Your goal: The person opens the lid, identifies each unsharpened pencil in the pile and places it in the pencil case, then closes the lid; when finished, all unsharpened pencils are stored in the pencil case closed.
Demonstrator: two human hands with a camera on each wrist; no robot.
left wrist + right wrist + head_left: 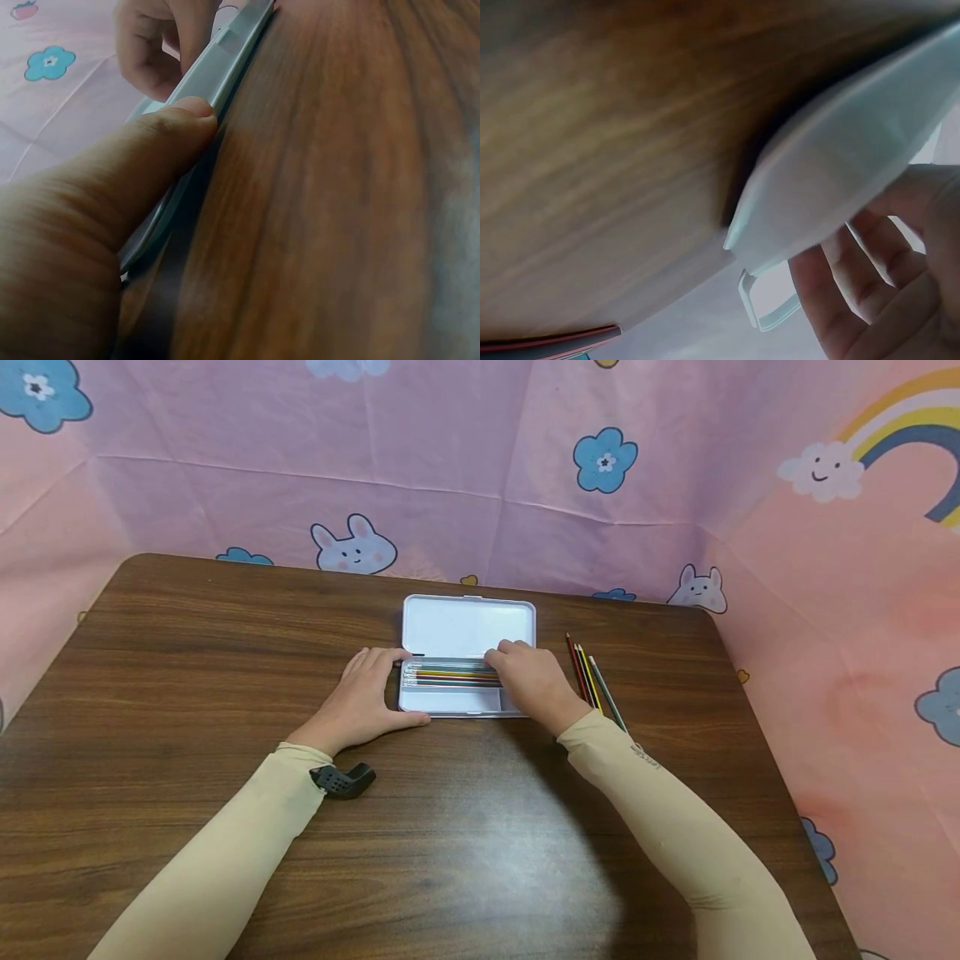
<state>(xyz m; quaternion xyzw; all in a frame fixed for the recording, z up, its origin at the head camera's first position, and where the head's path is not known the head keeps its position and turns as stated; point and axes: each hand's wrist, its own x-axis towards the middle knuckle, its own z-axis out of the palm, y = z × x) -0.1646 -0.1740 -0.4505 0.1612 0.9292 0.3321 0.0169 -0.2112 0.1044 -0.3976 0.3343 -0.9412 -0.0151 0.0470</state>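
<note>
A white pencil case [450,700] lies on the table with its lid [468,625] folded back. Several colored pencils [453,677] lie side by side in its long compartment, their right ends hidden by my right hand. My left hand [366,700] holds the case's left end, thumb along the front edge and fingers at the back corner. In the left wrist view that thumb [169,135] presses on the rim. My right hand [534,681] reaches into the right part of the case with bent fingers [870,262]; whether they pinch a pencil is hidden.
More pencils [587,681] lie loose on the brown table [480,827] to the right of the case, partly behind the right forearm. A printed pink cloth [450,460] hangs behind and beside the table. The left wrist bears a black strap [343,781].
</note>
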